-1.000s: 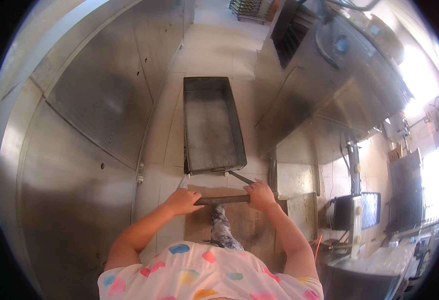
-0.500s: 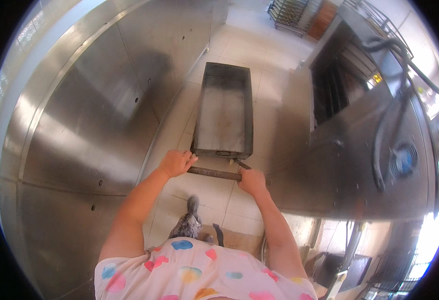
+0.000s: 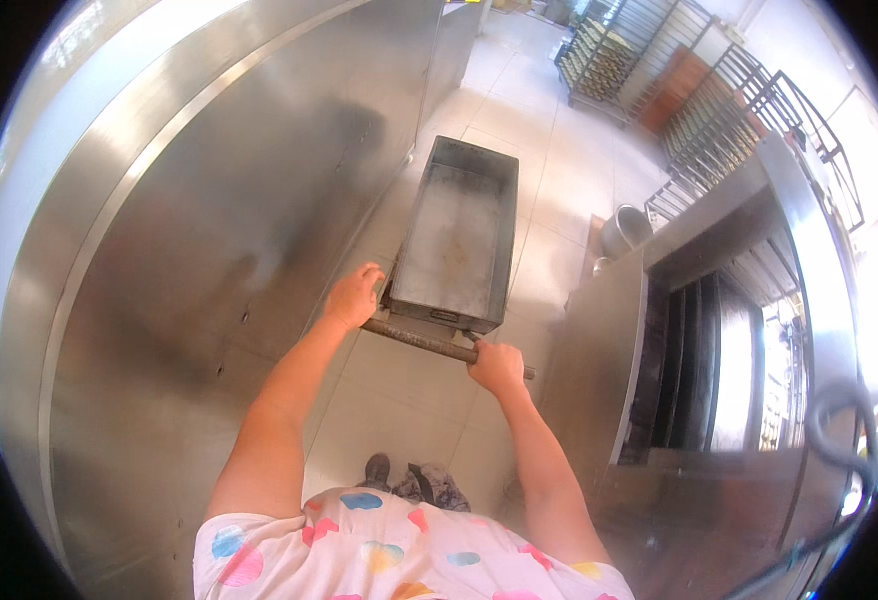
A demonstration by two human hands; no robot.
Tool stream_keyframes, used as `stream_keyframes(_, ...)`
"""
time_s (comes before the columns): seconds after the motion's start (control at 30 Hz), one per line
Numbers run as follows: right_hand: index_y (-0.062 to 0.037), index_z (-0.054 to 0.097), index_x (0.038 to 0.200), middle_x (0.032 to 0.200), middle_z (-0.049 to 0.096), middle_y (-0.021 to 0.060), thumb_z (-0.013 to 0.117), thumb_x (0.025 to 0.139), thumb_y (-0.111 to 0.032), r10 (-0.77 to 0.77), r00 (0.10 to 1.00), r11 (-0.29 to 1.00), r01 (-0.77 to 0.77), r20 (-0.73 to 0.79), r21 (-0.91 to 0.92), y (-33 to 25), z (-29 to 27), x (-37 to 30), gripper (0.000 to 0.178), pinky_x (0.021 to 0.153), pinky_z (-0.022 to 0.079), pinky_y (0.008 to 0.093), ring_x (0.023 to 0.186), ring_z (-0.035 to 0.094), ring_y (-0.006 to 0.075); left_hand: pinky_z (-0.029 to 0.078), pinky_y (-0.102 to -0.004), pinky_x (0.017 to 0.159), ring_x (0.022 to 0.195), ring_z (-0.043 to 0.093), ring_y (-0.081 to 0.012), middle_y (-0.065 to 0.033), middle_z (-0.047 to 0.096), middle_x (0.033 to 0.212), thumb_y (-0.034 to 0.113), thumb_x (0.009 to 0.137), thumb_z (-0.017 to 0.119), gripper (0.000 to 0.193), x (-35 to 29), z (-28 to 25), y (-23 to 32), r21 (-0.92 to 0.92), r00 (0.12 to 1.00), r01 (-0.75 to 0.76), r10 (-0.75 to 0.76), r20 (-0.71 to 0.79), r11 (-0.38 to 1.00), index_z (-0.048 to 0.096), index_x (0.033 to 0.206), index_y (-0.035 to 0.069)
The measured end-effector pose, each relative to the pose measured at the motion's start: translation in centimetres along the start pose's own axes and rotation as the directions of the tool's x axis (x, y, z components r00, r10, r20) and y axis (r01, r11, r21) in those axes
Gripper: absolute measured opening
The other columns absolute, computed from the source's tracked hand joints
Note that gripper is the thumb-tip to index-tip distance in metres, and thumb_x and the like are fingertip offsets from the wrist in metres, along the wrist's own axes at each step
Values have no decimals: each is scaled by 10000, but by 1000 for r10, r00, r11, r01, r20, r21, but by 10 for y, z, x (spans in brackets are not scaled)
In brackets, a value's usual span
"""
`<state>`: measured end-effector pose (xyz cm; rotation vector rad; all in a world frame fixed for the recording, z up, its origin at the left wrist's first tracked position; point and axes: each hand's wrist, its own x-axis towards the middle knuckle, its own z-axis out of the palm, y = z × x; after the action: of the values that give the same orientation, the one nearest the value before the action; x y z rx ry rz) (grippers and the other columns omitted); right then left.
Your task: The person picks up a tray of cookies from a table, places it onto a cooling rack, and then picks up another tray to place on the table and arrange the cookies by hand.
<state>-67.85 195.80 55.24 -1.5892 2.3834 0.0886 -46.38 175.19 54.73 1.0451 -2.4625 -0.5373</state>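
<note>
A long, dark metal bin (image 3: 456, 235), open at the top, stands low on the floor ahead of me. A brown, worn push bar (image 3: 419, 341) crosses in front of its near end. My right hand (image 3: 498, 367) is closed round the bar close to its right end. At the other end, my left hand (image 3: 355, 294) has its heel against the bar, fingers stretched forward and not wrapped round it. Those fingertips are beside the bin's near left corner. Light residue coats the bin's floor.
A tall stainless steel wall (image 3: 199, 260) runs close along the left. To the right is a steel oven-like cabinet (image 3: 599, 390) with an opening in its side. Farther ahead stand wire racks (image 3: 599, 60) and a round metal pot (image 3: 626, 231). Pale tiles (image 3: 519, 110) cover the floor.
The bin and I have moved forward along the aisle, past part of the cabinet. My left hand's fingers have lifted and straightened; my right hand keeps its grip. More racks and a pot show.
</note>
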Motion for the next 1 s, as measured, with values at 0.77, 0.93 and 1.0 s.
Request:
stream_keyframes(0.77,-113,638,826,734,653,113,585,722,-233,-5,990,998,13,-138,57,237,-212,668,167,646,495,427,728,633,313,483,-405,613,685,601,-288,-47,592,877,310,881,541,260,722,133,-50,132,979,59,-31,-203,989,604,784,77)
stream_keyframes(0.93,-89,645,839,764,662,126,561,710,-203,7,999,1000,-8,-50,-3,291,-268,820,191,635,496,418,728,638,301,482,-413,616,701,601,-287,-40,591,863,328,860,576,263,888,177,-71,86,977,49,-30,-213,995,605,769,83)
stream_keyframes(1.0,-95,653,853,774,665,125,567,706,-217,20,999,1000,-20,-43,-11,311,-292,877,210,649,500,413,742,641,297,486,-408,621,697,602,-289,-40,589,860,332,855,581,266,953,187,-71,75,981,41,-26,-194,996,607,764,83)
